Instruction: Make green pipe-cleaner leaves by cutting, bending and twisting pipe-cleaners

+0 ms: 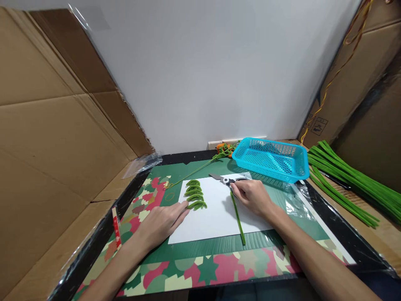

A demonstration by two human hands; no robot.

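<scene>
Palm down, the left hand (pixel 164 218) lies across the left edge of the white paper (pixel 216 215), fingers stretched out and close together, their tips at the near end of the lowest of the curled chenille pieces (pixel 194 197); whether they pinch it or merely touch, I cannot tell. Those pieces, stacked in a short column, look light and soft, easily nudged askew, so their wire ends seem the surest hold. Farther right, a straight green chenille stem (pixel 238 218) slants down the paper, its near end reaching past the edge. It should weigh almost nothing, fuzzy rather than slippery, bendable yet springy, best held close to the point being worked. Its far end is where the right hand (pixel 250 196) has it, thumb and fingertips pressed together, the other fingers curled in. Scissors (pixel 226 180) lie just beyond those knuckles, and a blue plastic basket (pixel 269 170) sits behind to the right.
</scene>
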